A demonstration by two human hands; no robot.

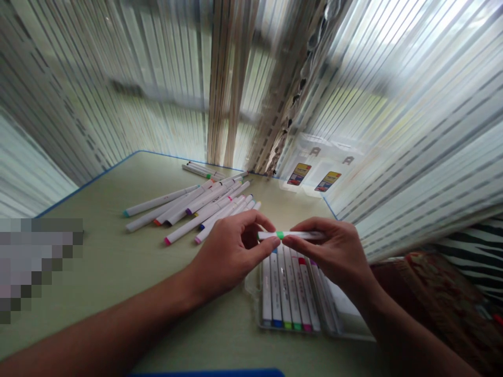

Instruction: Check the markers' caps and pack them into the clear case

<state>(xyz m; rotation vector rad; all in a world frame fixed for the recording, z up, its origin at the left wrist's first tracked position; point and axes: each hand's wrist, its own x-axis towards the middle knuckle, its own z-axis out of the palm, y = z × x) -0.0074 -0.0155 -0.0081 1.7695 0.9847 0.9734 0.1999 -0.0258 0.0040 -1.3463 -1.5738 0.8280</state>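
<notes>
The 2 hands meet in front of the body, forearms angling inward, both gripping 1 white marker [280, 235] held roughly level between them. The left hand [230, 254] pinches it between thumb and curled index finger beside its green band; the right hand [341, 251] pinches the barrel on the other side, its wrist bent inward. Just below the hands, a clear case [254, 285] holds a row of markers. Beyond the left hand, loose markers [216, 198] lie heaped across the tabletop [204, 335]. Beyond the right hand stands a clear plastic piece with 2 labels [299, 174].
</notes>
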